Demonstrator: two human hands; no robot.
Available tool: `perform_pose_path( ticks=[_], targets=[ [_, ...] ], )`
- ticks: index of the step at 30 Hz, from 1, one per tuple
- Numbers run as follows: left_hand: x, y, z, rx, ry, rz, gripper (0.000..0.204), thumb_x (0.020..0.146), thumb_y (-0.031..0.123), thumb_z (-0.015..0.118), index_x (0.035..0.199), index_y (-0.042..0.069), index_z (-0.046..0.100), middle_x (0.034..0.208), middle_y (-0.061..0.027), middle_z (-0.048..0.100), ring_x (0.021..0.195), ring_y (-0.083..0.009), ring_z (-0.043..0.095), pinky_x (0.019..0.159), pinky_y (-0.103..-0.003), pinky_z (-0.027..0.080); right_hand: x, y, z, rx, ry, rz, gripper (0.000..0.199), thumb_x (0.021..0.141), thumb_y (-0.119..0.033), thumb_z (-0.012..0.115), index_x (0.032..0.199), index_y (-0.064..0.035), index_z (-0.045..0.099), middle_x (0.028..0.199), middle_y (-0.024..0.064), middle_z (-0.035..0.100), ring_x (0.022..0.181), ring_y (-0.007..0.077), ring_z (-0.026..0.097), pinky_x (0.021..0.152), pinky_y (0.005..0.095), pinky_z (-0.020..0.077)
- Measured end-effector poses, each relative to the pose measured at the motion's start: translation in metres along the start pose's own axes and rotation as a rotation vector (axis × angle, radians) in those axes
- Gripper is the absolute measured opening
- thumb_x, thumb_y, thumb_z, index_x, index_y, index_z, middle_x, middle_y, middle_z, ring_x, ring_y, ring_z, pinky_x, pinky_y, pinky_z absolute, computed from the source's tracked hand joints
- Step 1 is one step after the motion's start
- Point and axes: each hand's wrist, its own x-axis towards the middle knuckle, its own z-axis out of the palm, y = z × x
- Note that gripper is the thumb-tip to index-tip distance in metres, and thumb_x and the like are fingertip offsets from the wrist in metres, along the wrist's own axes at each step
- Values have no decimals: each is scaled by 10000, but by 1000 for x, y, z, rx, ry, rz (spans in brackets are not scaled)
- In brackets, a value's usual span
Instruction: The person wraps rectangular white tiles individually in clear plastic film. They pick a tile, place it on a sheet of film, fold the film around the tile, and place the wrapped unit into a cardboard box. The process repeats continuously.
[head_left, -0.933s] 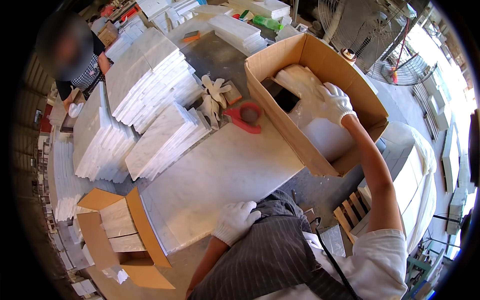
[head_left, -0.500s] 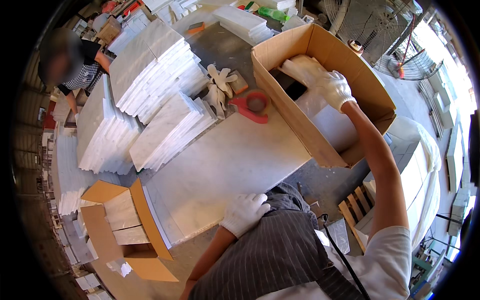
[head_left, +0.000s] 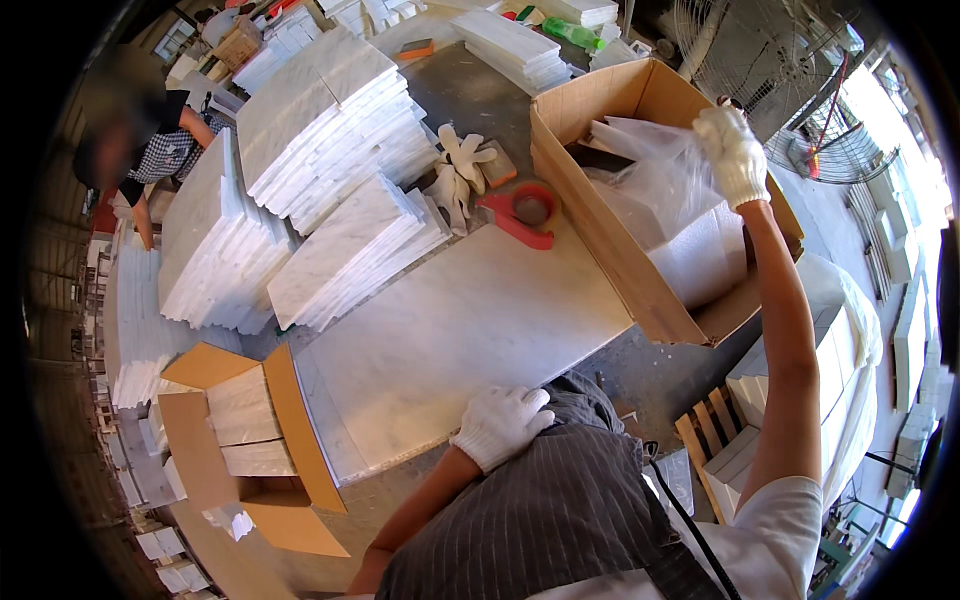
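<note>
Up at the upper right of the frame, our right hand (head_left: 733, 152) is clenched on a clear plastic sheet (head_left: 655, 170), pinching its top edge and holding it lifted above the open cardboard box (head_left: 610, 245). We judge the sheet to be light, limp and a little slippery through a cotton glove, so it is best taken by an edge or corner with a firm pinch; it looks easy to tear or bunch. Below it inside the box lies a white slab (head_left: 705, 258), which seems partly under the plastic; by its look it would be heavy, stiff and liable to chip at the corners, better held with both palms under the edges.

Our left hand (head_left: 500, 425) rests at lower centre, its grip released, fingers loosely curled on the near edge of the large marble slab (head_left: 460, 330) that lies on the tabletop (head_left: 470, 85). Just left of the box sits a red tape dispenser (head_left: 525, 213), and beside that a pair of spare white gloves (head_left: 455, 175). Stacks of white tiles (head_left: 320, 130) fill the upper left. At lower left a second open box (head_left: 255, 440) holds more tiles on edge. Another person (head_left: 150, 150) bends over work at the far left.
</note>
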Motion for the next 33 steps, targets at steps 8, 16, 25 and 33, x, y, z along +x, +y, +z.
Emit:
perform_pose_path(
  ticks=[8, 16, 25, 33],
  targets=[
    [6, 2, 5, -111, -74, -28, 396, 928, 438, 597, 1116, 100, 680, 983, -147, 706, 854, -346, 674, 789, -457, 536, 60, -19, -78, 385, 413, 245, 424, 1037, -411, 511, 1143, -45, 699, 964, 56, 718, 854, 146, 645, 797, 293, 526],
    [26, -17, -4, -949, 324, -240, 472, 931, 301, 670, 1274, -7, 571, 1231, -164, 618, 1087, -300, 616, 916, -423, 503, 12, -174, -53, 1418, 296, 148, 336, 1026, -281, 600, 1194, 8, 638, 1007, 64, 707, 754, 87, 624, 665, 231, 525],
    [-22, -70, -18, -2120, 488, -385, 296, 1016, 267, 540, 1193, 33, 578, 1068, -97, 610, 964, -216, 609, 908, -386, 517, -117, -219, 49, 1005, -242, 259, 239, 971, -251, 674, 1035, -21, 696, 919, 19, 683, 781, 89, 605, 708, 261, 504],
    [-53, -104, -74, -2100, 886, -203, 219, 1030, 287, 543, 1064, 75, 587, 838, -40, 604, 765, -149, 598, 714, -314, 520, -192, -243, 92, 1089, -661, 679, 257, 948, -277, 703, 983, -25, 667, 676, -26, 554, 551, 41, 458, 493, 247, 388]
  ],
)
